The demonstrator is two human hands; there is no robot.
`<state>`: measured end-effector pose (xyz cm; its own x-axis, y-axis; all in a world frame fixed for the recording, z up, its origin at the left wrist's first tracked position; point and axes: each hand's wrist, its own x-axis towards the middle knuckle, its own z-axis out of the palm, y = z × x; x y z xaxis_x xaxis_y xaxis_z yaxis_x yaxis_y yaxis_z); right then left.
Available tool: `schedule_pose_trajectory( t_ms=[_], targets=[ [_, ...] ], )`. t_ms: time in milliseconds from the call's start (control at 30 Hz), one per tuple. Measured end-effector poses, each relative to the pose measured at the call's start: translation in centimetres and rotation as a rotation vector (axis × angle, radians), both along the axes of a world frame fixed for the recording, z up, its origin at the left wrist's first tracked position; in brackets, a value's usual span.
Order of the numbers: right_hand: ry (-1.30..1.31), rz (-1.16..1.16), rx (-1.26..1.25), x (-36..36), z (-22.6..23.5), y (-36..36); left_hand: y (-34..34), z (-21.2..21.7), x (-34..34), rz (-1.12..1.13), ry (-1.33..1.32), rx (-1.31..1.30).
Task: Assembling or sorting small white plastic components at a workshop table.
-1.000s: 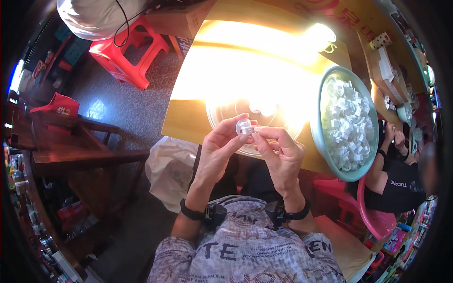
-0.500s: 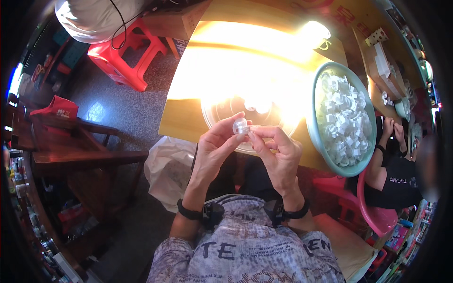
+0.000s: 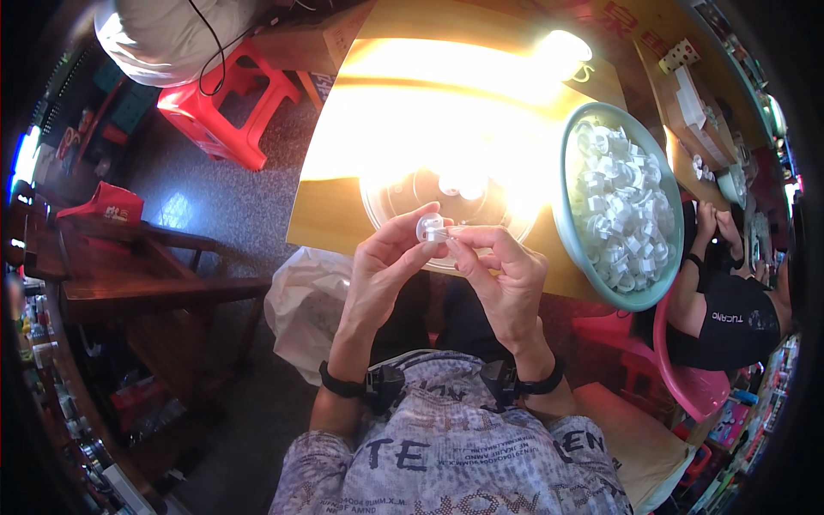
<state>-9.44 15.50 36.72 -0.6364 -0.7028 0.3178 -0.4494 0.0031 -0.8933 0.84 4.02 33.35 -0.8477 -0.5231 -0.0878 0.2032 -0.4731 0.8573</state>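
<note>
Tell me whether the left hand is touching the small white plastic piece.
Touching: the head view shows the left hand pinching the small white plastic piece between thumb and fingertip.

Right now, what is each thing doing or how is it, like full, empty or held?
Small clear plastic piece: pinched between both hands.
Left hand: gripping the piece.
Right hand: fingertips on the piece.
Teal round basin: heaped with white plastic parts.
Clear shallow bowl: nearly empty.
Red plastic stool: upright.

A person's left hand (image 3: 382,270) and right hand (image 3: 502,279) pinch a small clear plastic cap (image 3: 429,228) between their fingertips above a round clear dish (image 3: 386,210) on a sunlit wooden table (image 3: 343,215), beside a teal basin (image 3: 571,232) heaped with white plastic pieces (image 3: 622,210); a red stool (image 3: 219,112) stands nearby.
</note>
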Motion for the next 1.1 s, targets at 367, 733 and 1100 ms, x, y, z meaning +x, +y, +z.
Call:
schedule_pose_trajectory(
  t_ms=[367, 733, 1100],
  targets=[
    [-0.05, -0.011, -0.014, 0.0, -0.3, 0.0, 0.1, 0.0, -0.1, -0.019, 0.024, -0.044],
    [0.067, 0.004, -0.025, -0.1, -0.5, -0.1, 0.1, -0.1, 0.5, -0.026, -0.014, -0.079],
    [-0.106, 0.049, -0.019, -1.5, 0.8, 1.5, 0.6, 1.1, -1.0, 0.014, -0.177, -0.344]
  ],
)
